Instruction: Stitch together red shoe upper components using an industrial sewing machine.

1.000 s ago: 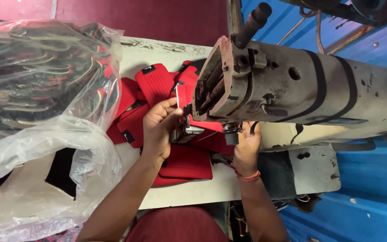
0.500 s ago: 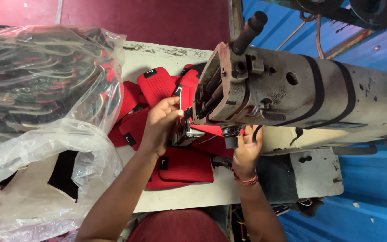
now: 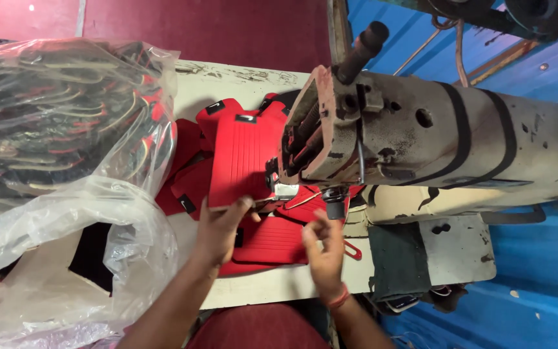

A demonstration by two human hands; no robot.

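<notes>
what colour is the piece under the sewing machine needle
Red piece, with small black tabs; head view.
</notes>
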